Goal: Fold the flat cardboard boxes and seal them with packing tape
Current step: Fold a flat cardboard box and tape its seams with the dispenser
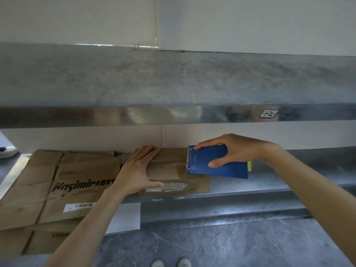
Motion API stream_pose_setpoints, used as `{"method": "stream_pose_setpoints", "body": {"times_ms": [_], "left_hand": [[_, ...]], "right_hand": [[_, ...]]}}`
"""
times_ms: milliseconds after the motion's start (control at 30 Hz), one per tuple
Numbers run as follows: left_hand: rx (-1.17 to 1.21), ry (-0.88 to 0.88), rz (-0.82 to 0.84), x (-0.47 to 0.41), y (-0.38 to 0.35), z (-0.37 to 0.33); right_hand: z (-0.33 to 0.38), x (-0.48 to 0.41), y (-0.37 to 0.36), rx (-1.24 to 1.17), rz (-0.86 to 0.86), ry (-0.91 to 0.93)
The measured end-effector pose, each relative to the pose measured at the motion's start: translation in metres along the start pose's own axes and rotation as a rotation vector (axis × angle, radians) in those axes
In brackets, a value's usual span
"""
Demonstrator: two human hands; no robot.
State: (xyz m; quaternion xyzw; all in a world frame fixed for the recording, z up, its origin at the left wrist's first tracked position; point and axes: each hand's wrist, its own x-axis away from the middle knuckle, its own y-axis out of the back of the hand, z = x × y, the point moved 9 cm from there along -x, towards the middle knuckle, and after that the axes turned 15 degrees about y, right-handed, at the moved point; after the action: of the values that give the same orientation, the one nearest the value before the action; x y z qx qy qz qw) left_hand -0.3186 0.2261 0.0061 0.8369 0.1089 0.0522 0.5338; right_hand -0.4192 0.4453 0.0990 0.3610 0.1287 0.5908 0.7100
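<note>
A small folded cardboard box (173,166) with a white label on its front stands on the lower steel shelf (269,182). My left hand (138,170) grips its left end, fingers over the top and thumb on the front. My right hand (231,149) holds a blue tape dispenser (217,162) against the box's right end, its metal edge touching the top. A strip of clear tape seems to run across the box top. A pile of flat cardboard boxes (57,185), one printed "Kasimir", lies at the left.
An upper steel shelf (173,81) overhangs the work, with a small handwritten tag (268,113) on its front edge. A white wall stands behind. Grey marbled floor (231,243) lies below, with my shoes (171,263) at the bottom edge. A white shoe (7,151) shows at far left.
</note>
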Motion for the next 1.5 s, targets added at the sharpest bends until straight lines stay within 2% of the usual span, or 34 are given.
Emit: {"method": "stream_pose_setpoints", "body": {"times_ms": [533,967,1267,1500], "left_hand": [[-0.033,0.017,0.026,-0.003,-0.003,-0.001],[-0.055,0.028,0.032,-0.004,-0.006,0.0],[0.052,0.078,0.092,-0.004,-0.007,0.001],[0.094,0.075,0.067,-0.004,-0.004,-0.003]], "right_hand": [[-0.038,0.033,0.013,-0.093,-0.049,-0.026],[-0.068,0.037,0.008,-0.14,-0.016,-0.092],[-0.069,0.018,0.007,-0.114,0.029,-0.109],[-0.054,-0.001,0.013,0.0,0.093,-0.108]]}}
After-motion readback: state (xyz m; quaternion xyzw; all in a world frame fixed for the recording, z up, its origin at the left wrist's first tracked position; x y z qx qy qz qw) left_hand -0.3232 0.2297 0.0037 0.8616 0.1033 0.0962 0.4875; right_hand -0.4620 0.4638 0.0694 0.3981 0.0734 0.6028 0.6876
